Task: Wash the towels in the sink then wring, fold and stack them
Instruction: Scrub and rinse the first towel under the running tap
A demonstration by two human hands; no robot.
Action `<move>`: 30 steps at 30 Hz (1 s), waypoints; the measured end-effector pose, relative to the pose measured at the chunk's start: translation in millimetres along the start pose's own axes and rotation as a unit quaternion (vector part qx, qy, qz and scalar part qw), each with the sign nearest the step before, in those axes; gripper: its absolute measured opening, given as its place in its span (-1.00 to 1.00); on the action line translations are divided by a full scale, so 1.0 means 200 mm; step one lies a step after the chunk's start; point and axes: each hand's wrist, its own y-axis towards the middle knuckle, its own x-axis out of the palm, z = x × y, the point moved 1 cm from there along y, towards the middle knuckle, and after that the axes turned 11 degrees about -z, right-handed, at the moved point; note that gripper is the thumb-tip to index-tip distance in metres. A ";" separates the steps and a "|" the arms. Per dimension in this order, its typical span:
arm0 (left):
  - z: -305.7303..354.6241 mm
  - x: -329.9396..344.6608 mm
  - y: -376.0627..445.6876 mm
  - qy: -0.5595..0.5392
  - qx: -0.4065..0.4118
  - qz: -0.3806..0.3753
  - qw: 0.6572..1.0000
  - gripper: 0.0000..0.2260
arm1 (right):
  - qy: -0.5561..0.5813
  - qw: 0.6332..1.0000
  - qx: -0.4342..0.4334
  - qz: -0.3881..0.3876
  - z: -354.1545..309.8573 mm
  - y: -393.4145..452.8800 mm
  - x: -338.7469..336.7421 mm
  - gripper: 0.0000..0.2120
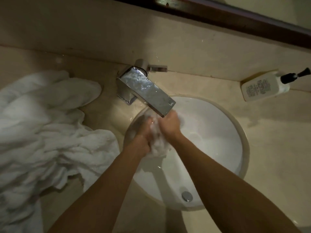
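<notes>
- Both forearms reach in from the near edge, bare, and meet over the left part of the sink.
- Spreading under everything is the beige surface (262,132), wet in patches around the tap, with a dark-framed mirror edge (235,19) along the far wall.
- Left of the sink, a big heap of white towels (42,132) lies crumpled on the surface, running from the far left down to the near left edge; its right edge lies just beside the sink rim.
- Set into the surface, the round white sink (218,140) holds a metal drain plug (187,196) at its near side.
- Far side of the sink, a square chrome tap (146,89) slants out over the bowl, beaded with water, its spout end right above the hands.
- To the far right, a white soap bottle (265,85) with a black pump lies on its side on the surface, well apart from the sink.
- Under the spout, a small white towel (159,143) is bunched up wet between the two hands, above the bowl.
- Left hand (143,137): fingers curled around the left side of the small towel, gripping it.
- Right hand (170,123): fingers curled over the far and right side of the same towel, clasping it.
</notes>
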 end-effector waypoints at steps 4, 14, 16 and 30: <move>0.02 0.08 -0.03 0.044 -0.018 -0.144 0.988 -0.55 | -0.041 0.996 0.064 0.050 0.04 0.02 -0.04 -0.70; 0.05 0.21 -0.10 0.248 0.056 0.063 0.965 -0.65 | 0.008 0.995 0.080 0.060 0.09 0.04 -0.14 -0.79; 0.05 0.11 -0.08 0.259 0.076 0.097 0.958 -0.69 | 0.094 0.994 0.037 0.039 0.12 -0.02 -0.13 -0.89; -0.13 -0.04 -0.31 -0.308 0.030 -0.243 0.919 -0.40 | 0.621 0.754 0.094 -0.193 0.18 -0.42 -0.37 -0.20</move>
